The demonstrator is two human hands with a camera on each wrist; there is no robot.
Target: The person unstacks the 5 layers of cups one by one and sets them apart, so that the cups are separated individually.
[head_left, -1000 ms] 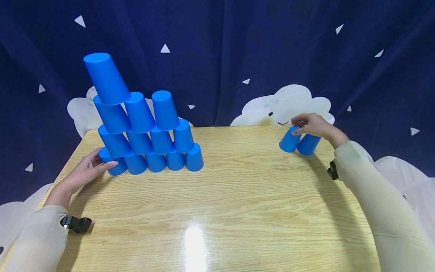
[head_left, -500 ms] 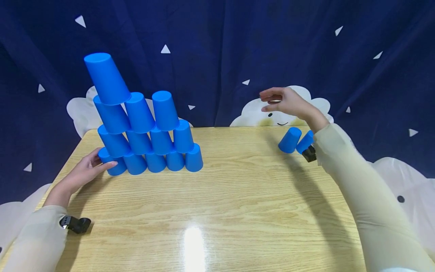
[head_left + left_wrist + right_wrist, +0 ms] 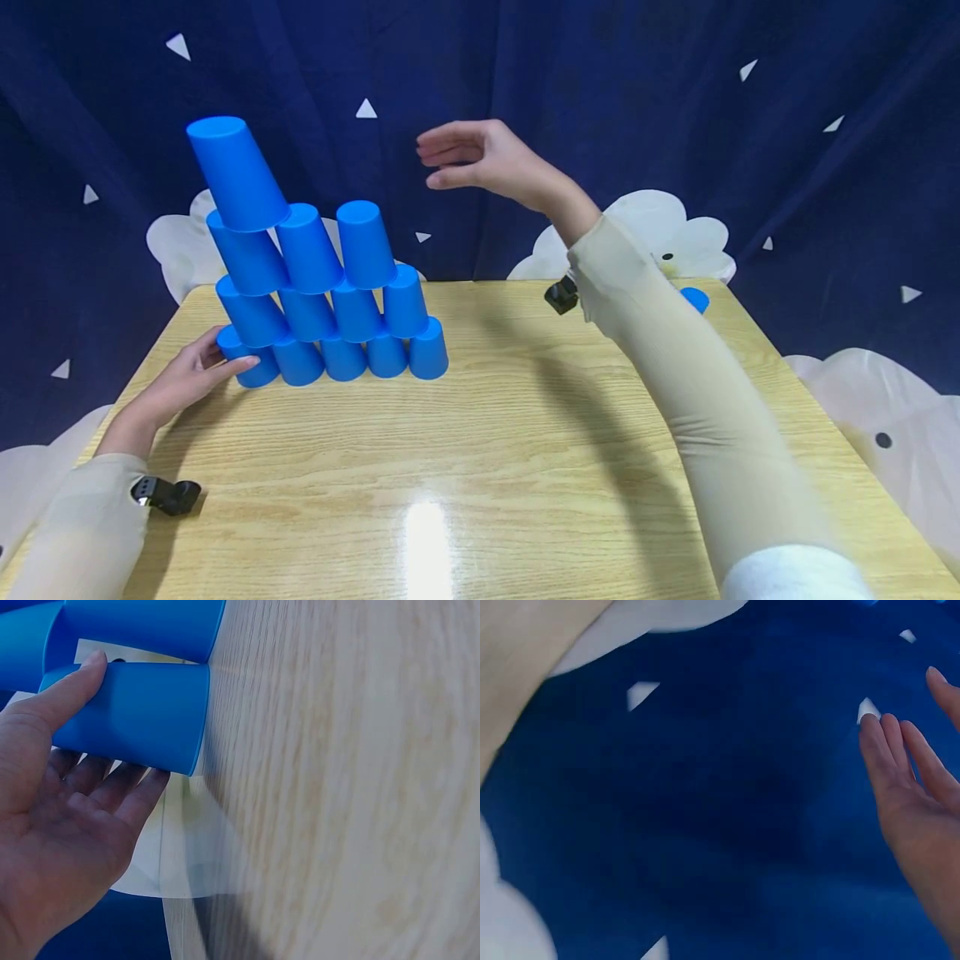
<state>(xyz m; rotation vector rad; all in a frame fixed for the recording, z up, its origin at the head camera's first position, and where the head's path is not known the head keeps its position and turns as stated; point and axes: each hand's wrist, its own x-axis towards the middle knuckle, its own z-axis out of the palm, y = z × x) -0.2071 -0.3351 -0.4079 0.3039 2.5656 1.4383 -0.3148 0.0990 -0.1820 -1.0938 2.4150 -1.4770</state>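
On the left of the table, blue cups [image 3: 347,358] stand upside down in a tiered wall. Its third tier has 3 cups, and a single top cup [image 3: 238,175] rests over the left two of these. My left hand [image 3: 183,375] holds the leftmost bottom cup [image 3: 135,716], thumb [image 3: 75,686] on its near side and fingers behind it. In the head view my right hand [image 3: 487,162] is in the air right of the wall, above the level of the third-tier right cup [image 3: 365,244]. Its fingers are loosely bent with nothing between them, also in the right wrist view.
Past the right forearm [image 3: 697,375], part of another blue cup [image 3: 695,300] shows near the table's back right. A dark blue curtain [image 3: 637,83] with white triangles and clouds hangs behind the wooden table [image 3: 487,433].
My right hand has left the two cups at the right, risen, and swung left toward the wall, carrying nothing. The forearm now mostly covers those cups. My left hand stays on its cup.
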